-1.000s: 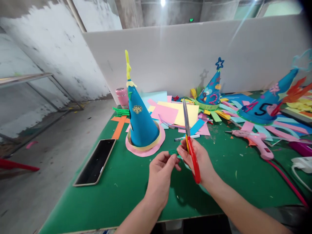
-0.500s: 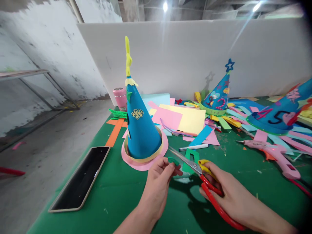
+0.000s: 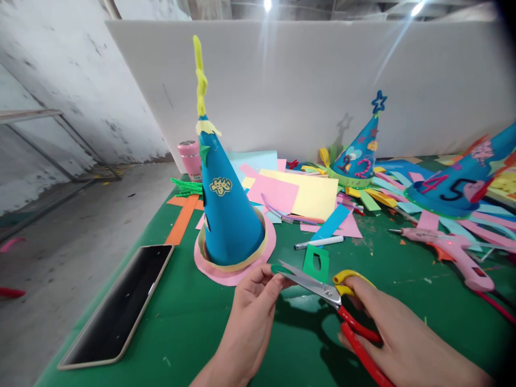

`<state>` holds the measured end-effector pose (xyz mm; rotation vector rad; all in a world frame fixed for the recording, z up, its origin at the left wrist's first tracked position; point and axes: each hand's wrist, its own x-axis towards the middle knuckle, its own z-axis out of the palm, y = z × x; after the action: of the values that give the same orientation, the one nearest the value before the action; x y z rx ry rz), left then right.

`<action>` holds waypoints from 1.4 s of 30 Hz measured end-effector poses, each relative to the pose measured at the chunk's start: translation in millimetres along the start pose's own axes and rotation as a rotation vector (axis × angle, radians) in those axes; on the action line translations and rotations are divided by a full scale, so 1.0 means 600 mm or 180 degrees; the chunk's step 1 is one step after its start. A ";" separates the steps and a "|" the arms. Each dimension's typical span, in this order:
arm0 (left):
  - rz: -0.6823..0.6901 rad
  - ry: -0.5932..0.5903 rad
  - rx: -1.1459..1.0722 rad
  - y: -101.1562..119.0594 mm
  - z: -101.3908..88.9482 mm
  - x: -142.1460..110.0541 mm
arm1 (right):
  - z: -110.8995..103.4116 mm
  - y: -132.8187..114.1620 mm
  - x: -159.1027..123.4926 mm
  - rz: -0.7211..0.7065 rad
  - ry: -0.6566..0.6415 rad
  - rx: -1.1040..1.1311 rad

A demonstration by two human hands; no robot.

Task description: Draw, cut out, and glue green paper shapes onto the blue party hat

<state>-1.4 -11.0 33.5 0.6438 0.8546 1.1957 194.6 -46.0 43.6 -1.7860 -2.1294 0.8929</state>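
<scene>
My left hand (image 3: 253,317) pinches a small piece of green paper (image 3: 279,269) between thumb and fingers. In my right hand (image 3: 387,322) are scissors (image 3: 322,290) with red handles and a yellow piece on one grip. Their slightly parted blades point left, with the tips at the green piece. Just behind my left hand stands a blue paper cone hat (image 3: 231,215) with a pink brim and a yellow fuzzy tip. A green paper scrap (image 3: 316,263) with a hole cut in it lies behind the scissors, beside a white pen (image 3: 318,243).
A phone (image 3: 121,306) lies at the table's left edge. Pink and yellow paper sheets (image 3: 316,196), strips and pipe cleaners cover the back. Two decorated hats (image 3: 357,153) stand at the right, near a pink glue gun (image 3: 447,247). Behind the hat is a pink bottle (image 3: 190,159).
The scissor blades have come to the green paper piece, where before they were above and apart from it. The camera view has shifted slightly.
</scene>
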 end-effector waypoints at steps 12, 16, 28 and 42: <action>-0.0016 -0.0037 -0.0082 0.003 0.002 -0.003 | -0.001 0.008 -0.005 0.0030 0.0076 -0.0020; -0.0032 -0.0038 -0.0073 0.001 0.001 -0.003 | 0.000 0.011 -0.006 0.0013 0.0032 -0.0003; -0.0022 -0.0062 -0.0148 0.000 -0.002 -0.004 | -0.006 0.000 -0.001 -0.0010 0.0012 0.0081; -0.0054 -0.0001 -0.0104 0.001 0.000 -0.005 | -0.018 -0.023 0.002 0.0083 -0.0120 0.0119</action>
<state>-2.2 -13.8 34.5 0.6091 0.8371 1.1918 188.7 -42.5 59.4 -1.7967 -2.1024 0.9735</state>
